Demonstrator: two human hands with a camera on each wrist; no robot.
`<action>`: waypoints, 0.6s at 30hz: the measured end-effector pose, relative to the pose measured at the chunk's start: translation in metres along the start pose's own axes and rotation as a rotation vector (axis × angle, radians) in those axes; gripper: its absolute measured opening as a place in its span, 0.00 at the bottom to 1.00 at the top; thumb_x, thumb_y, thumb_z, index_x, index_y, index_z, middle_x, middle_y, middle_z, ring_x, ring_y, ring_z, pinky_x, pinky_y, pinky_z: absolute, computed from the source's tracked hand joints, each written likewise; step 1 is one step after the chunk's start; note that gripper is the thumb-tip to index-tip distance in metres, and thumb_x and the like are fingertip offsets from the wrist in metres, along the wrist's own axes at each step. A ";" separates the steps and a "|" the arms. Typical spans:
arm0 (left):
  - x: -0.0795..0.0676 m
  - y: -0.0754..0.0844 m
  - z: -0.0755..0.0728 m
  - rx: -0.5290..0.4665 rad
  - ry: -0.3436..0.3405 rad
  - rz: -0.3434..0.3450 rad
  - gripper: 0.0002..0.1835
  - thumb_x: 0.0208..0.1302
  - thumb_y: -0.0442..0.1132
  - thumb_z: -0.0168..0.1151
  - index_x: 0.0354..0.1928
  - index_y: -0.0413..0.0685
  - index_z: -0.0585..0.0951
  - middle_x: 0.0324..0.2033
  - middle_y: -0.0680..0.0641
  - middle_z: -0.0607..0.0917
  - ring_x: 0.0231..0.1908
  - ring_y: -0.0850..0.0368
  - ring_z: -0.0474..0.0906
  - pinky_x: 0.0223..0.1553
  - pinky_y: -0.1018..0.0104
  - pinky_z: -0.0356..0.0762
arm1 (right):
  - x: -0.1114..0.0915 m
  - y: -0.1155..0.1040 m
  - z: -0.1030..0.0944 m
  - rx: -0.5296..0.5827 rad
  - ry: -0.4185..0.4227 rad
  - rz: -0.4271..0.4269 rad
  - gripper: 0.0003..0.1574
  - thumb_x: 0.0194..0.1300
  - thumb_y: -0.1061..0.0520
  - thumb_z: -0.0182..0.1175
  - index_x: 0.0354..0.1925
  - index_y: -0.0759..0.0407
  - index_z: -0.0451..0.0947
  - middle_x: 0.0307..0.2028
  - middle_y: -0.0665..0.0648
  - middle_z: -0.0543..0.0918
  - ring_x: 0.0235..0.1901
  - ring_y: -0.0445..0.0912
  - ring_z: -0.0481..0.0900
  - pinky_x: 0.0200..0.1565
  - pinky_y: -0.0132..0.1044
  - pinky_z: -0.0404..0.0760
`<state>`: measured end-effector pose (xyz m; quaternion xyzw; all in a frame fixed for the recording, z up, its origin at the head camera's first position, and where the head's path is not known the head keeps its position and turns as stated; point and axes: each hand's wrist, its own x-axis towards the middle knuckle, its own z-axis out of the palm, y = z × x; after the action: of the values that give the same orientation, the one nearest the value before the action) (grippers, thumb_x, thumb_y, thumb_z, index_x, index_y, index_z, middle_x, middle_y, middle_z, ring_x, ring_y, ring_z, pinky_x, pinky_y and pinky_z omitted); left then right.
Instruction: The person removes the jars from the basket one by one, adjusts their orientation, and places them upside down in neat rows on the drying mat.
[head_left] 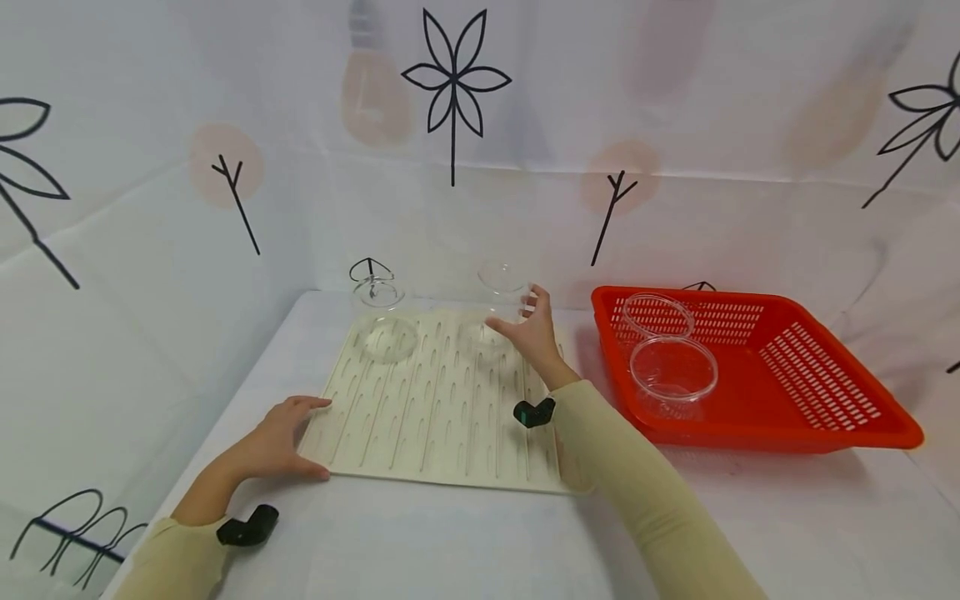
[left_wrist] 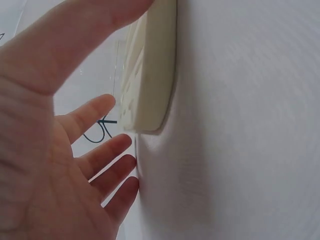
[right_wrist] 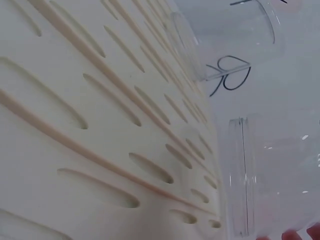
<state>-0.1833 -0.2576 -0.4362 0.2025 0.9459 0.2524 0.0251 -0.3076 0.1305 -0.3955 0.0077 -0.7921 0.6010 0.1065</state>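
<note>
My right hand (head_left: 534, 329) reaches over the back of a cream ridged mat (head_left: 442, 417). Its fingers curve round a clear round container (head_left: 504, 277); the thumb lies in front. In the right wrist view, fingertips (right_wrist: 291, 235) show at the lower right, beside the body of that container (right_wrist: 242, 175), whose base is close over the mat. A second clear container (head_left: 378, 292) stands upright at the mat's back left. By the mat's front left corner my left hand (head_left: 273, 440) spreads its fingers; in the left wrist view the thumb overlaps the mat's edge.
To the right, a red plastic basket (head_left: 817, 383) with slotted walls holds clear round containers (head_left: 673, 368). A white cloth (head_left: 420, 542) covers the table. Behind stands a white curtain (head_left: 540, 217) with flower and twig drawings.
</note>
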 end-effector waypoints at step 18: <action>-0.001 -0.008 0.001 0.020 -0.004 -0.011 0.57 0.29 0.64 0.76 0.60 0.35 0.66 0.56 0.34 0.68 0.56 0.34 0.62 0.53 0.40 0.62 | -0.002 0.013 0.002 -0.017 -0.008 0.064 0.61 0.48 0.56 0.73 0.69 0.55 0.44 0.63 0.62 0.59 0.60 0.56 0.61 0.55 0.50 0.68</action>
<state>-0.1850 -0.2640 -0.4413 0.1981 0.9494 0.2423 0.0263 -0.3077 0.1319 -0.4090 -0.0163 -0.7973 0.5974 0.0842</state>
